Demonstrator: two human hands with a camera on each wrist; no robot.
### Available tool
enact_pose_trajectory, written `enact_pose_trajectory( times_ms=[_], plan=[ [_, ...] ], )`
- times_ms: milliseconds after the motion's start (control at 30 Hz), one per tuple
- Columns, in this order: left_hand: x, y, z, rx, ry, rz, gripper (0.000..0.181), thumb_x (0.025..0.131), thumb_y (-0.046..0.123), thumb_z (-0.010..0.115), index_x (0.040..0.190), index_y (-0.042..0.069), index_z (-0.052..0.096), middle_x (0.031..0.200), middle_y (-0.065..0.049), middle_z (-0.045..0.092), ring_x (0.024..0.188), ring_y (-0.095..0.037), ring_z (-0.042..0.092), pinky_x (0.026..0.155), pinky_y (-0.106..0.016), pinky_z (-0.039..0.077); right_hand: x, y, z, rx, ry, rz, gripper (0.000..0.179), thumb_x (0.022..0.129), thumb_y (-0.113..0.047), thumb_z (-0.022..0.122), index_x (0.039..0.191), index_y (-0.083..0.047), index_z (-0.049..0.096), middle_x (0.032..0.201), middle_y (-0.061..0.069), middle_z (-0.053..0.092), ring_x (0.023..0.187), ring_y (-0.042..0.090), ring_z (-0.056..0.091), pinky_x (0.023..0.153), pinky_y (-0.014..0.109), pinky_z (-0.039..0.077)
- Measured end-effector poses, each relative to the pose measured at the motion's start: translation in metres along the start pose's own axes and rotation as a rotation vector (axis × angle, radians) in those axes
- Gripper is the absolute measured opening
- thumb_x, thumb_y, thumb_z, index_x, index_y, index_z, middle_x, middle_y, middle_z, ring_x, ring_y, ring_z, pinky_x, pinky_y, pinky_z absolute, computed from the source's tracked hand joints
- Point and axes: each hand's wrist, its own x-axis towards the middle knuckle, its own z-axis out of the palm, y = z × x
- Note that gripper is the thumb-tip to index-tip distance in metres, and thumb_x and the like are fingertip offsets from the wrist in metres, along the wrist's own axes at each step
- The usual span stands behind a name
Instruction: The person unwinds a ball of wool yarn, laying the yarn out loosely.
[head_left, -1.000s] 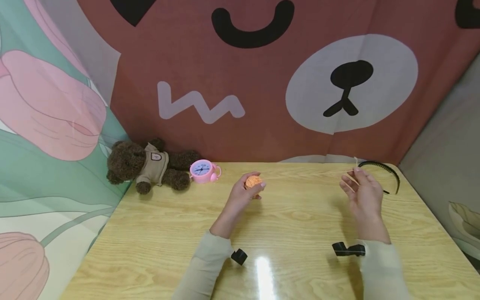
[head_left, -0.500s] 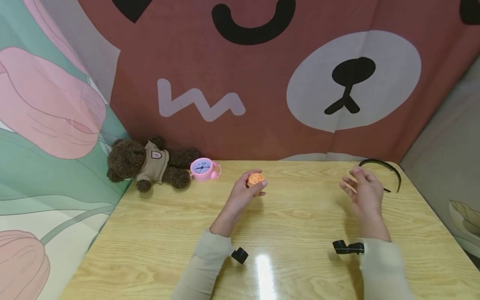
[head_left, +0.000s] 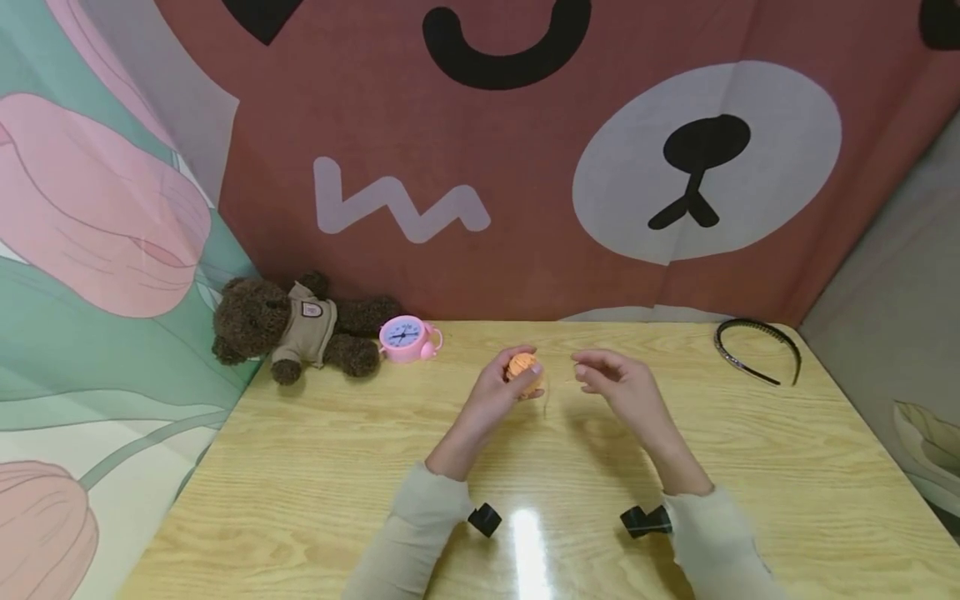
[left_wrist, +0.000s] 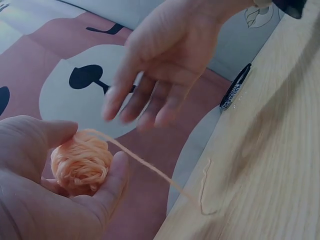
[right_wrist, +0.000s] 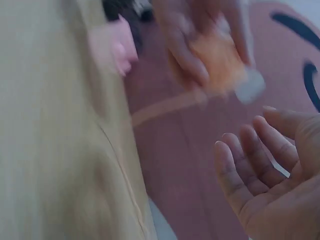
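Observation:
A small ball of orange yarn [head_left: 523, 372] sits in my left hand [head_left: 491, 392], gripped between thumb and fingers above the table. In the left wrist view a loose strand [left_wrist: 150, 166] runs from the top of the yarn ball [left_wrist: 81, 162] down to the wooden surface, where its end bends back. My right hand [head_left: 622, 387] hovers just right of the ball, apart from it. Its fingers are loosely bent with nothing between them, as the right wrist view of this right hand [right_wrist: 275, 175] also shows. The ball is blurred there.
A brown teddy bear [head_left: 307, 329] in a beige shirt lies at the back left of the wooden table [head_left: 300, 500]. Beside its feet stands a pink alarm clock [head_left: 405, 338]. At the back right lies a black headband [head_left: 757, 350]. A printed cloth [head_left: 517, 275] hangs behind.
Earlier the right hand held the yarn's end stretched far to the right. It has let go and come left, close to the ball. The headband is now uncovered; the left hand shifted slightly right.

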Motion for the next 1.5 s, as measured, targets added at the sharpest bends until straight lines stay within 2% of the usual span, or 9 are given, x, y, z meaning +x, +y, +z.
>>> enact_pose_trajectory(
  times_ms=[100, 233, 333, 533, 767, 967, 1233, 1400, 1500],
  plan=[
    [-0.001, -0.002, 0.003, -0.002, -0.008, -0.007, 0.047, 0.1, 0.017, 0.065, 0.144, 0.01, 0.051, 0.133, -0.019, 0.058, 0.109, -0.019, 0.064, 0.094, -0.037, 0.06, -0.005, -0.004, 0.019, -0.119, -0.06, -0.03, 0.031, 0.098, -0.032, 0.069, 0.121, -0.012, 0.072, 0.116, 0.009, 0.073, 0.097, 0.013, 0.069, 0.08, 0.028, 0.061],
    [-0.002, -0.005, 0.006, 0.01, -0.03, -0.006, 0.049, 0.099, 0.018, 0.066, 0.146, 0.014, 0.05, 0.13, -0.016, 0.06, 0.109, -0.017, 0.065, 0.098, -0.042, 0.059, -0.008, -0.005, 0.03, -0.197, -0.025, -0.043, 0.02, 0.096, -0.032, 0.071, 0.111, -0.019, 0.074, 0.107, 0.002, 0.076, 0.096, 0.019, 0.069, 0.076, 0.027, 0.058],
    [-0.003, -0.004, 0.008, 0.0, -0.06, 0.0, 0.052, 0.1, 0.018, 0.066, 0.148, 0.017, 0.048, 0.13, -0.015, 0.059, 0.109, -0.016, 0.064, 0.098, -0.04, 0.059, -0.007, -0.004, 0.029, -0.177, 0.015, -0.02, 0.02, 0.097, -0.035, 0.07, 0.105, -0.017, 0.075, 0.101, 0.002, 0.075, 0.094, 0.023, 0.069, 0.074, 0.026, 0.058],
    [-0.003, 0.001, 0.007, -0.129, -0.119, -0.031, 0.052, 0.101, 0.01, 0.061, 0.15, 0.018, 0.046, 0.135, -0.012, 0.052, 0.115, -0.017, 0.059, 0.098, -0.035, 0.059, -0.003, -0.001, 0.022, -0.055, 0.05, 0.017, 0.03, 0.099, -0.035, 0.067, 0.108, -0.007, 0.071, 0.103, 0.013, 0.072, 0.093, 0.026, 0.071, 0.079, 0.03, 0.063],
    [0.0, 0.003, 0.003, -0.133, -0.045, -0.025, 0.05, 0.1, 0.009, 0.063, 0.147, 0.014, 0.049, 0.133, -0.015, 0.056, 0.106, -0.017, 0.062, 0.089, -0.031, 0.061, 0.001, -0.001, 0.007, -0.003, 0.077, 0.015, 0.03, 0.1, -0.03, 0.066, 0.11, -0.002, 0.068, 0.105, 0.019, 0.071, 0.089, 0.015, 0.071, 0.078, 0.025, 0.062],
    [-0.001, 0.005, 0.0, -0.132, -0.032, -0.018, 0.05, 0.1, 0.009, 0.062, 0.148, 0.008, 0.047, 0.136, -0.016, 0.056, 0.104, -0.016, 0.062, 0.082, -0.025, 0.06, 0.001, 0.001, -0.011, 0.044, 0.106, 0.048, 0.034, 0.102, -0.03, 0.063, 0.113, 0.001, 0.065, 0.104, 0.009, 0.072, 0.089, 0.009, 0.071, 0.08, 0.024, 0.062],
    [-0.002, 0.004, -0.002, -0.121, -0.046, -0.012, 0.052, 0.101, 0.013, 0.062, 0.149, 0.006, 0.044, 0.137, -0.018, 0.055, 0.107, -0.016, 0.062, 0.088, -0.029, 0.06, 0.003, 0.001, -0.014, 0.037, 0.075, 0.091, 0.041, 0.101, -0.036, 0.063, 0.12, 0.0, 0.064, 0.107, 0.003, 0.071, 0.092, 0.006, 0.07, 0.084, 0.028, 0.062],
    [-0.001, 0.005, -0.001, -0.113, -0.051, -0.006, 0.052, 0.101, 0.014, 0.062, 0.149, 0.004, 0.043, 0.136, -0.019, 0.056, 0.106, -0.016, 0.063, 0.088, -0.03, 0.061, 0.004, 0.002, -0.007, 0.0, 0.037, 0.079, 0.045, 0.102, -0.037, 0.062, 0.132, -0.003, 0.064, 0.126, 0.017, 0.068, 0.094, 0.002, 0.069, 0.084, 0.028, 0.062],
    [-0.002, 0.006, 0.0, -0.113, -0.052, -0.008, 0.051, 0.102, 0.014, 0.062, 0.149, 0.005, 0.044, 0.137, -0.019, 0.056, 0.106, -0.017, 0.063, 0.089, -0.031, 0.061, 0.003, 0.003, -0.003, -0.017, -0.004, 0.06, 0.044, 0.103, -0.037, 0.06, 0.134, -0.006, 0.064, 0.132, 0.018, 0.067, 0.101, 0.008, 0.07, 0.087, 0.03, 0.062]
  ],
)
